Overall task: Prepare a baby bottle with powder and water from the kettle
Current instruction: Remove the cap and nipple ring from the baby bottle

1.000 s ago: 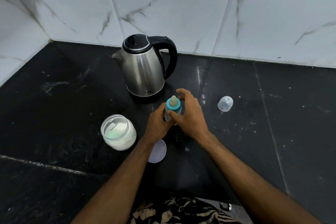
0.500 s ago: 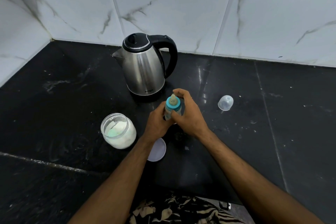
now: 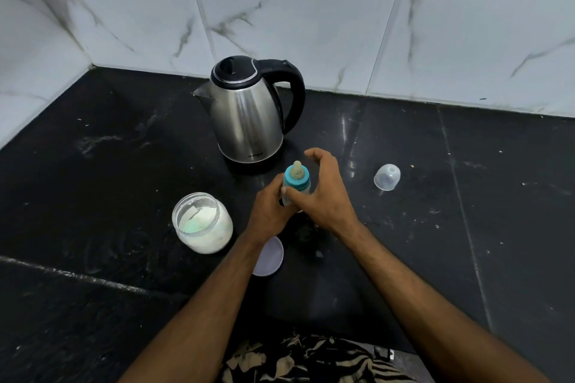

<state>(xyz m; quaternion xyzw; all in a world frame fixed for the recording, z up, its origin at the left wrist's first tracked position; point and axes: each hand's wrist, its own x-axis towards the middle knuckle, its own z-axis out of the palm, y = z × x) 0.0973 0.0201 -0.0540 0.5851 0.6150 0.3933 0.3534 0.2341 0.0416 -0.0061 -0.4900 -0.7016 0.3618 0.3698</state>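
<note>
A small baby bottle (image 3: 297, 179) with a teal collar and a pale teat stands upright on the black counter (image 3: 93, 171), just in front of the steel kettle (image 3: 249, 121). My left hand (image 3: 269, 214) grips the bottle's body from the left, hiding most of it. My right hand (image 3: 323, 193) curls round the bottle at the collar, thumb in front and fingers arched behind. An open glass jar of white powder (image 3: 202, 222) stands to the left, with a pale green scoop inside.
The bottle's clear dome cap (image 3: 386, 176) lies on its side to the right. A round pale lid (image 3: 269, 256) lies flat under my left wrist. White marble-tiled walls (image 3: 311, 15) close the counter at the back and left.
Both hands stay on the bottle in the same place. The right hand's fingers have shifted slightly round the collar.
</note>
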